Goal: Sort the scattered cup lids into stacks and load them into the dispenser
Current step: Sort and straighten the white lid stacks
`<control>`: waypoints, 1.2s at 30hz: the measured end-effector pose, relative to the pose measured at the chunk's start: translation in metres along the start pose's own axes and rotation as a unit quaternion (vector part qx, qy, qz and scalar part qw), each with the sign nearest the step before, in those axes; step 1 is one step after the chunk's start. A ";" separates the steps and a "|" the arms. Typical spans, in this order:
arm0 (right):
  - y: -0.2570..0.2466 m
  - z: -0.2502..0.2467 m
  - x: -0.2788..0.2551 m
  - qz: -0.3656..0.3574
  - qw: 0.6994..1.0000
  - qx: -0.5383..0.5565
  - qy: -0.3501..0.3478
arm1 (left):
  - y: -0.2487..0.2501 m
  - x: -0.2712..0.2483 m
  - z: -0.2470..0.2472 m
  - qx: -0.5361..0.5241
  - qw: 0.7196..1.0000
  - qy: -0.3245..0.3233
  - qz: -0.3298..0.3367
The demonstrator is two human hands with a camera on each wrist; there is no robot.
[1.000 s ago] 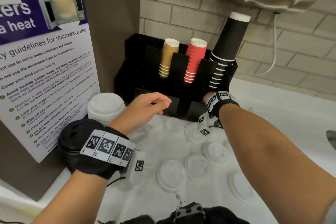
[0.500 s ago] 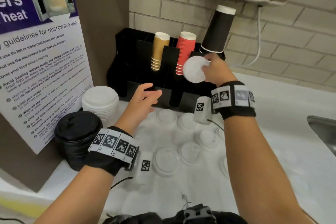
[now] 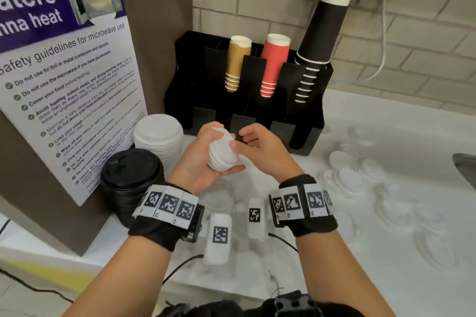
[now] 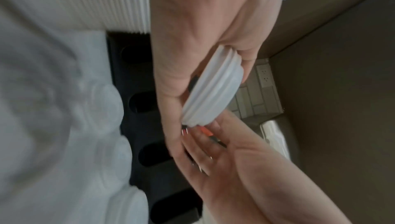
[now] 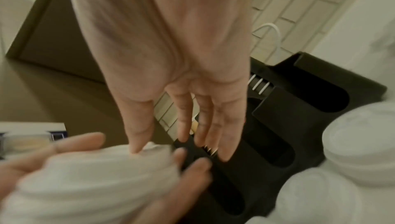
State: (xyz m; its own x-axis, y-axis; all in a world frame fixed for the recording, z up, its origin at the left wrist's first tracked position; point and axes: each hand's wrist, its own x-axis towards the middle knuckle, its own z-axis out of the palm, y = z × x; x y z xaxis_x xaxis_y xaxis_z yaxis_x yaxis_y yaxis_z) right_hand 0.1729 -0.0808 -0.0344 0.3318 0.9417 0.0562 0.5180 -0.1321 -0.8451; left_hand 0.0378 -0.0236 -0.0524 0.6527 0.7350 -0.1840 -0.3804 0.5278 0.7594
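Note:
A small stack of white lids (image 3: pixel 219 158) lies on its side in my left hand (image 3: pixel 226 149), gripped between thumb and fingers in front of the black dispenser (image 3: pixel 310 125). My right hand (image 3: pixel 239 139) is beside it with loose fingers, only the thumb touching the stack. The left wrist view shows the ribbed stack (image 4: pixel 213 89) in that grip, with the right hand (image 4: pixel 213 151) just below it. In the right wrist view the right hand's fingers (image 5: pixel 183 126) are straight above the blurred stack (image 5: pixel 96 177). Several loose white lids (image 3: pixel 347 180) lie on the counter.
A tall stack of white lids (image 3: pixel 159 134) and a stack of black lids (image 3: pixel 131 175) stand at the left by the microwave poster (image 3: pixel 64 80). Brown, red and black cups fill the dispenser's upper slots. A sink edge (image 3: pixel 466 167) shows at the right.
The right hand came down from the cups, where it held white lids up. The lids are now in the left hand's grip, and the right hand's fingers have loosened.

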 end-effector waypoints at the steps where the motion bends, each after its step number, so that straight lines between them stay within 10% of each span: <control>1: 0.002 -0.002 0.001 -0.011 0.999 -0.048 -0.004 | 0.003 -0.001 -0.001 0.022 0.999 0.020 0.012; 4: 0.007 -0.008 -0.004 -0.018 0.964 -0.214 -0.156 | 0.015 -0.002 0.000 0.092 0.993 0.061 0.051; 7: 0.012 0.005 -0.017 0.054 0.866 -0.386 -0.313 | 0.021 -0.002 0.000 0.122 0.989 0.060 0.058; 12: 0.026 0.030 -0.030 0.078 0.827 -0.441 -0.340 | 0.020 -0.003 0.001 0.142 0.987 0.034 0.060; 23: 0.038 -0.031 -0.026 0.040 0.989 -0.081 -0.119 | 0.005 -0.002 0.001 0.153 0.987 0.055 0.019; 36: 0.018 -0.015 -0.040 -0.116 0.987 0.099 -0.047 | -0.016 -0.011 0.018 0.147 0.987 -0.056 -0.018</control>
State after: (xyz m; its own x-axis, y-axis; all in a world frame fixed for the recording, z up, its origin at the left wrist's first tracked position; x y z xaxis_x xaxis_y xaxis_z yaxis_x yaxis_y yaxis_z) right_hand 0.1810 -0.1251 -0.0433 0.1428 0.9655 0.2179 0.4045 0.1440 -0.9031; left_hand 0.0484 -0.0472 -0.0511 0.7376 0.6570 -0.1562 -0.1593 0.3940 0.9052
